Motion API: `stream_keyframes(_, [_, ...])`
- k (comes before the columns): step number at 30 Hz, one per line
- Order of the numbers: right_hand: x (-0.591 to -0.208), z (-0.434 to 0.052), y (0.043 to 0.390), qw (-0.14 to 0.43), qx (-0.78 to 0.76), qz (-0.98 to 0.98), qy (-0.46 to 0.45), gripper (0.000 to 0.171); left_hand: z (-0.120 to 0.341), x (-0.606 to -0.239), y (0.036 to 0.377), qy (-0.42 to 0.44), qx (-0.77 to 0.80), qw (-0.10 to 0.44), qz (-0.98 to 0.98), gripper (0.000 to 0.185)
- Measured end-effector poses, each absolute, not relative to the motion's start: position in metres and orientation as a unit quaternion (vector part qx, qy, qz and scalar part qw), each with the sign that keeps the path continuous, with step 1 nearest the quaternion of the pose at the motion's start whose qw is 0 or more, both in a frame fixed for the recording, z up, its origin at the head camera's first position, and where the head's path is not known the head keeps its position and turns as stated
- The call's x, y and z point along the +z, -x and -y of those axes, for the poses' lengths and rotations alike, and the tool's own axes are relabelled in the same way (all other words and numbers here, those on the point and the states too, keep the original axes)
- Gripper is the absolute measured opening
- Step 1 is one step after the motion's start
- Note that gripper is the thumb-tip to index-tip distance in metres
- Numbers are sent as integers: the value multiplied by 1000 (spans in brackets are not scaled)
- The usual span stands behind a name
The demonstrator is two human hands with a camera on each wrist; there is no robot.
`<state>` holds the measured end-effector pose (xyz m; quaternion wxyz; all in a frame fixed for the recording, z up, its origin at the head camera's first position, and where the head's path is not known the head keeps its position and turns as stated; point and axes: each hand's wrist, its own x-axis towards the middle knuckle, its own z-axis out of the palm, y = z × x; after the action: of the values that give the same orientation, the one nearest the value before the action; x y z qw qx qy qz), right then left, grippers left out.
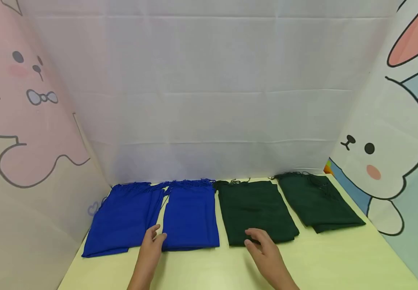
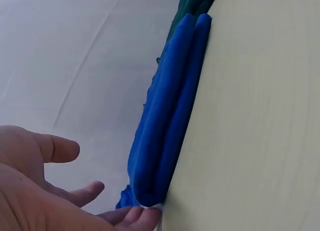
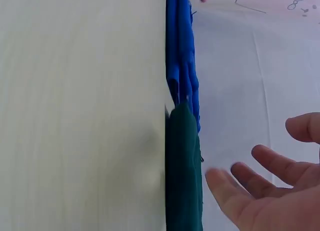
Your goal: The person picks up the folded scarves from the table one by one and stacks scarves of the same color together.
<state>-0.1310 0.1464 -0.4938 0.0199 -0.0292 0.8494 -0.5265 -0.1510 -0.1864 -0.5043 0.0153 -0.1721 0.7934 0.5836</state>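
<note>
Two folded blue scarves with fringed far ends lie side by side: the left blue scarf (image 1: 125,221) and the narrower right blue scarf (image 1: 190,219). To their right are two folded dark green scarves, the inner green scarf (image 1: 256,211) and the outer green scarf (image 1: 319,201). My left hand (image 1: 151,249) hovers at the near edges of the blue scarves, fingers loosely bent and holding nothing. In the left wrist view its fingertips show right at the end of a blue fold (image 2: 167,121). Over the near edge of the inner green scarf is my right hand (image 1: 266,255), relaxed and holding nothing.
The scarves rest on a pale yellow table (image 1: 201,274). A white cloth wall (image 1: 209,100) stands right behind their fringes. Side walls close in left and right, the right one printed with a cartoon rabbit (image 1: 379,161).
</note>
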Motion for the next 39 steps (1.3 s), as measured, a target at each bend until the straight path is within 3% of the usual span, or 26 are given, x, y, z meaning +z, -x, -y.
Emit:
stream_keyframes(6, [-496,-139,133,175,-663,-727,15,55,194,-514,156,189,691,3,-697,52])
stream_keyframes(10, [-502,-132,138,232,-709,-666,-2,53,196,-516,159,193,753,2,-629,52])
stream_keyframes(18, [-512,-121,144,269,-763,-586,-38,61,181,-516,165,150,765,44,-625,59])
stream_keyframes(25, [-519,-112,147,304,-816,-490,-36,55,170,-515,172,166,819,42,-548,66])
stream_keyframes(30, [-531,-103,149,358,-855,-373,-43,64,167,-518,178,150,834,57,-528,70])
stream_keyframes(39, [-543,-86,158,373,-878,-292,-65,72,159,-520,177,133,880,41,-454,73])
